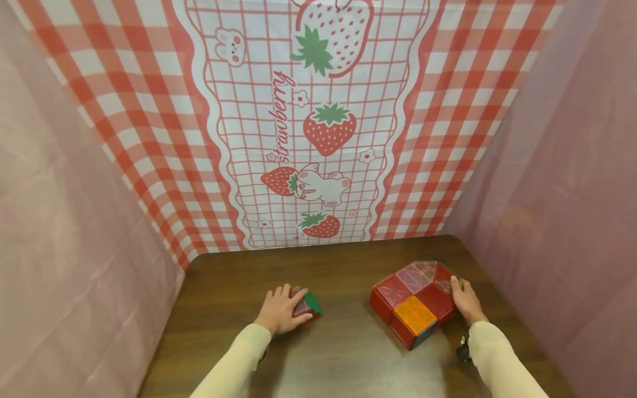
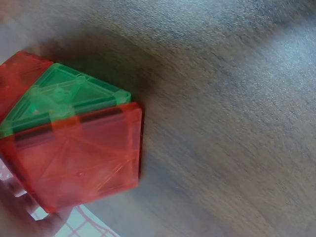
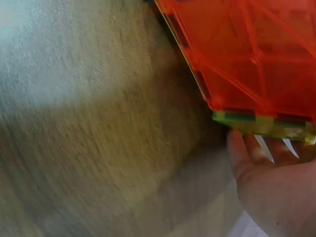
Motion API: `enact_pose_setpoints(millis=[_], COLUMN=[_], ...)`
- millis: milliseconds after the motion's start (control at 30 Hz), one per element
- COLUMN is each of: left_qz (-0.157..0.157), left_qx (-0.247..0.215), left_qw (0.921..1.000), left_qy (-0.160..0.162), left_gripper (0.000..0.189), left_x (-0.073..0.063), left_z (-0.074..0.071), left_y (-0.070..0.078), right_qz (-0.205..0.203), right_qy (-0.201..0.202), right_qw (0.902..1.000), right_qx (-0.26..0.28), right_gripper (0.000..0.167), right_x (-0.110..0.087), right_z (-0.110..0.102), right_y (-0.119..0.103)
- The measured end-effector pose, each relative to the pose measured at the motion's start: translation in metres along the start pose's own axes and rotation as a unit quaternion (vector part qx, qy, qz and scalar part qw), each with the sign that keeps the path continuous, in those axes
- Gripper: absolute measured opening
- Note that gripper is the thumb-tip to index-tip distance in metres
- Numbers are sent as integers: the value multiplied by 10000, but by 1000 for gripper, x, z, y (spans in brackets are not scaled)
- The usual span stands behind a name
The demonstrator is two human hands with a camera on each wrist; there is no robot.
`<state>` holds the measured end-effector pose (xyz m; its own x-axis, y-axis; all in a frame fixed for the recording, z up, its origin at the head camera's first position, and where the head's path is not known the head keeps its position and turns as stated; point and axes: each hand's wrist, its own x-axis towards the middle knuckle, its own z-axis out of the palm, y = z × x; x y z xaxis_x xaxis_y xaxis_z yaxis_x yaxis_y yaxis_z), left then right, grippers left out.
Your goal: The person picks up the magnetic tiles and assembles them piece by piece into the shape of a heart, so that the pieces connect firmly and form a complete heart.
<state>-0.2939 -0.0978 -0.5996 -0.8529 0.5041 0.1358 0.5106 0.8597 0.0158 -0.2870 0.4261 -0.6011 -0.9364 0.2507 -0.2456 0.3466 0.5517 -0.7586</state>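
A small block of translucent magnetic tiles, green and red, sits on the left half of the table. My left hand grips it, fingers spread over its top and thumb along the near side. In the left wrist view its green triangle tile and a red square tile show. To the right lies a larger magnetic tile structure with red, pinkish and orange faces. At its right edge my right hand holds on, thumb and fingers at a yellow-green tile below a red face.
The brown wooden table spans the space between pink side curtains. A strawberry-print checked cloth hangs behind its far edge. Bare tabletop separates the two tile pieces.
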Motion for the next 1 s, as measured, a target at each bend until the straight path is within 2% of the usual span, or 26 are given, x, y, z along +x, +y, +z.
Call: enact_pose_setpoints(millis=[167, 300, 367, 433, 467, 500, 533, 567, 667, 700, 767, 800, 867, 967, 1000], left_qz=[-166, -491, -768, -1091, -1244, -1411, -1568, -1712, -2147, -2262, -2442, -2529, -2618, -2729, -2742], left_qx=[-98, -638, -1248, -1961, -2431, -2919, -3422, -3924, -5343, -5672, -6135, -6268, -6402, -6403, -6366], left_qw=[9996, 9956, 9876, 9725, 9600, 9440, 9246, 9020, 8161, 7905, 7493, 7347, 7184, 7107, 7126], left_qy=[-185, -470, -557, -615, -620, -604, -583, -560, -489, -468, -512, -586, -744, -1024, -1084], left_gripper=[73, 74, 75, 75, 75, 74, 73, 72, 70, 71, 73, 75, 78, 80, 80], left_x=[-1, 2, 6, 10, 12, 15, 17, 19, 24, 25, 27, 28, 27, 27, 27], left_z=[-4, -11, -17, -23, -25, -27, -28, -28, -24, -21, -17, -15, -11, -6, -4], left_y=[1, 1, 1, 1, 0, -1, -1, -2, -5, -6, -7, -8, -8, -6, -5], right_qz=[-93, -146, -201, -265, -302, -348, -384, -436, -575, -635, -742, -790, -886, -984, -1034], right_qy=[-279, -410, -433, -443, -450, -452, -455, -461, -496, -514, -580, -600, -652, -731, -740], right_qw=[9995, 9987, 9984, 9980, 9977, 9977, 9977, 9975, 9968, 9964, 9954, 9950, 9939, 9924, 9917], right_qx=[132, 252, 304, 366, 404, 362, 335, 299, 260, 227, 182, 152, 102, 141, 162], right_gripper=[88, 88, 87, 87, 87, 86, 84, 83, 80, 79, 78, 78, 76, 72, 72], right_x=[4, 3, 3, 3, 3, 4, 4, 3, 4, 3, 2, 2, 0, -4, -5], right_z=[9, 22, 28, 36, 39, 44, 48, 53, 68, 74, 84, 90, 102, 119, 125], right_y=[-7, -14, -18, -22, -25, -27, -30, -32, -40, -44, -51, -54, -63, -76, -80])
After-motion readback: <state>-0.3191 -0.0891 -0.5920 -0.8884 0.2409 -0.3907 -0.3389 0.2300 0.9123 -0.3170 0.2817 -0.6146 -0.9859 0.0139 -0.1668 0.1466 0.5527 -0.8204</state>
